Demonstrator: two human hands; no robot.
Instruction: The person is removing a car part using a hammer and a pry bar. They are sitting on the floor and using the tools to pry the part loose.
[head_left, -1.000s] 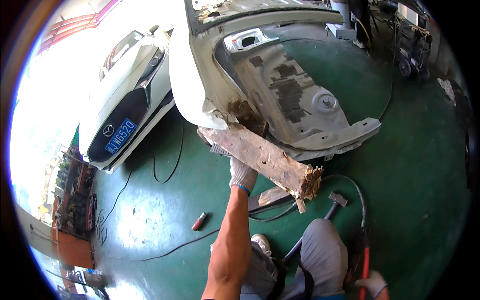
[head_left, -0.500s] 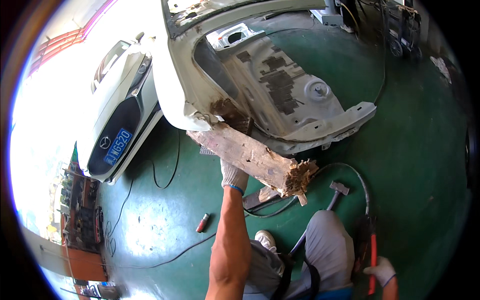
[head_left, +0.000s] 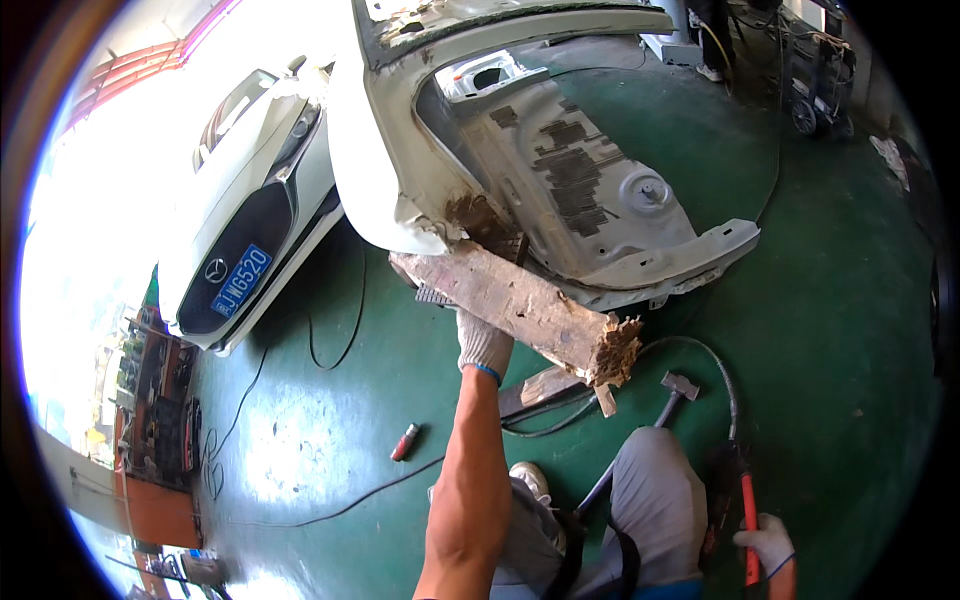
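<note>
The left hand [head_left: 484, 343], in a white work glove, reaches up under a thick, weathered wooden beam [head_left: 520, 305] and presses against its underside; whether the fingers curl round the wood cannot be told, since the beam covers them. The beam slants from the rusted, torn corner of a stripped white car body shell [head_left: 560, 190] down to a splintered end near the person's knee, and its upper end is lost behind the shell's ragged metal. The right hand [head_left: 765, 545], also gloved, sits low at the picture's edge, closed round the red handle of a dark power tool [head_left: 730, 490]; the tool's working end is hard to make out against the grey trouser leg. On the green floor [head_left: 820, 330] between the two hands lie a hammer [head_left: 672, 388], with part of its handle hidden behind the knee, a short wood offcut [head_left: 545, 385] and a looping hose [head_left: 715, 365]. A small red object [head_left: 404, 441] lies apart to the left, too small to identify. A white car [head_left: 255, 215] stands beyond, washed out by glare.
</note>
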